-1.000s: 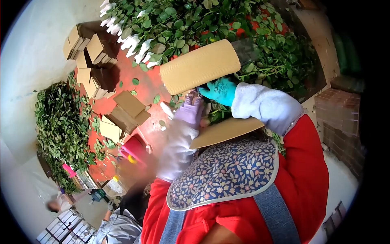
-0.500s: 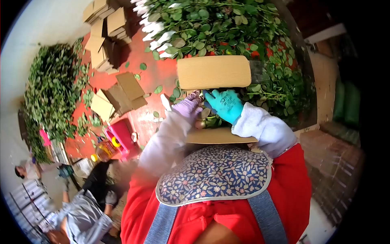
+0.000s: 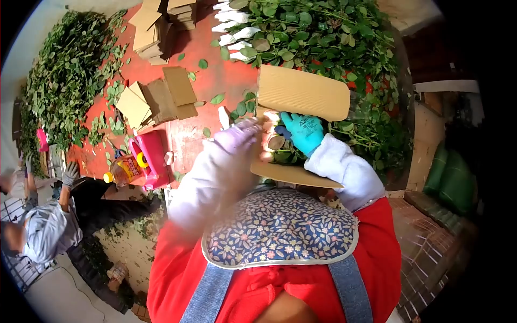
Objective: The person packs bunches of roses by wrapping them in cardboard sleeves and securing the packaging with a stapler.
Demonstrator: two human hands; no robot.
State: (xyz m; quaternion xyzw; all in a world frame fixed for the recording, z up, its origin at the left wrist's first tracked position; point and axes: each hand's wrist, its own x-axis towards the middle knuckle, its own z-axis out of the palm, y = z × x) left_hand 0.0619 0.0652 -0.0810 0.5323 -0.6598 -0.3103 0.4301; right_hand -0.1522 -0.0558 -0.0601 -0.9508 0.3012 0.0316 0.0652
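A sheet of corrugated cardboard lies folded open in front of me, with its far flap (image 3: pixel 304 92) raised and its near flap (image 3: pixel 296 175) by my apron. Between the flaps is a row of pale pink roses (image 3: pixel 266 156), heads to the left and leafy stems to the right. My right hand (image 3: pixel 304 133), in a teal glove with dark fingertips, grips the roses just behind their heads, thumb and forefinger apart around them. At the left edge of the cardboard is my left hand (image 3: pixel 232 141), in a lavender glove. Motion smears its fingers.
Leafy stems with white-wrapped heads (image 3: pixel 237 35) cover the far side of the red table (image 3: pixel 215 75). Cardboard pieces (image 3: pixel 164 99), a pink tape dispenser (image 3: pixel 149 159) and a yellow-capped bottle (image 3: pixel 125 169) lie left. A greenery heap (image 3: pixel 70 75) and another person (image 3: pixel 51 226) are farther left.
My left hand has drawn back left from the roses, uncovering more of their heads. My right hand stays on the bunch. The view has shifted, and the person at left has an arm reaching up.
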